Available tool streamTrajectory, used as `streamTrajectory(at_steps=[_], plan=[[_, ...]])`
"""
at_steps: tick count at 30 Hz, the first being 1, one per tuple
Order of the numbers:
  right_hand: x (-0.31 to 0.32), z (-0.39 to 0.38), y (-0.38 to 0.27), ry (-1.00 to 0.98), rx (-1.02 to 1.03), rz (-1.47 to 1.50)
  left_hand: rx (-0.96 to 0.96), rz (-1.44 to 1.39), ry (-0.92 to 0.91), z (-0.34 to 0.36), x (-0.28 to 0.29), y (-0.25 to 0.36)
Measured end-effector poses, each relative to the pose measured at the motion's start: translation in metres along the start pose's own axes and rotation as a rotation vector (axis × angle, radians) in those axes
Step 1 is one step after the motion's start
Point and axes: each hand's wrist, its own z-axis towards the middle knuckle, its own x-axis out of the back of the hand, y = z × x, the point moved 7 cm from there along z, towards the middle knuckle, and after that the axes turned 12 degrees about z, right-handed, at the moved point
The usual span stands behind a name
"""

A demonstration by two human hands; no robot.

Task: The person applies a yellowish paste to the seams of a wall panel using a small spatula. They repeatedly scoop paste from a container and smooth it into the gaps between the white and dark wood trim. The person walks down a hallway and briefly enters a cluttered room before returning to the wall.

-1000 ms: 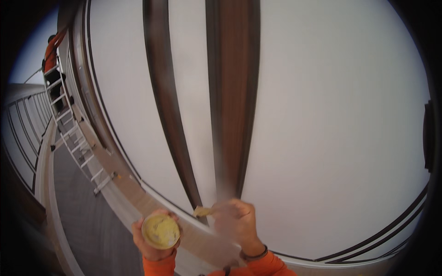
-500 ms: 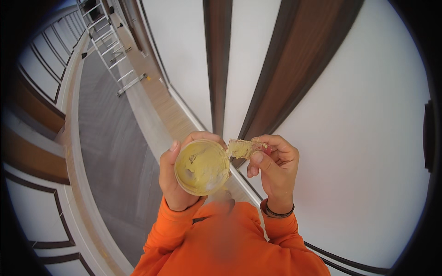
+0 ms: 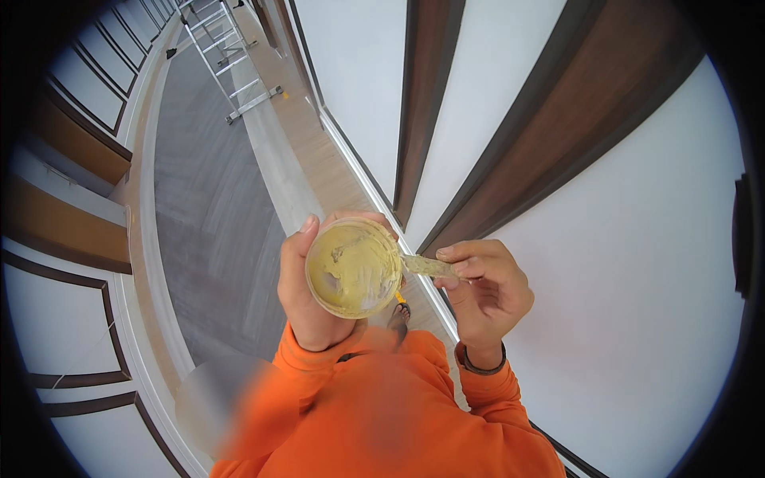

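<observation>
Paste (image 3: 358, 267), yellow and unevenly smeared, is contained in a round tub (image 3: 335, 310), which is grasped around its side by the left hand (image 3: 296, 287) in front of the orange top (image 3: 446, 438). A flat, paste-coated scraper (image 3: 430, 267) is pinched in the right hand (image 3: 488, 291), its end set at the tub's right rim.

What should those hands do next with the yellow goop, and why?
Maybe the right hand should wipe the thin, flat scraper against the round, pale tub: yellow paste coats both, the scraper's tip is at the tub's rim, and the left hand holds the tub.
</observation>
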Motion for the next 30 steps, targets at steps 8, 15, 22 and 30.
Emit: streamTrajectory(at_steps=[8,15,22,30], plan=[[-0.023,-0.018,0.009,-0.110,0.380,-0.300,-0.105,-0.120,-0.214,0.013,0.021,0.001],[-0.038,-0.025,0.026,-0.270,0.446,-0.302,-0.301,-0.008,-0.124,0.027,0.050,-0.008],[-0.071,-0.040,0.033,-0.413,0.449,-0.397,-0.260,-0.005,0.125,0.019,0.084,0.009],[-0.069,-0.035,0.042,-0.290,0.348,-0.393,-0.376,-0.043,0.097,0.007,0.118,0.024]])
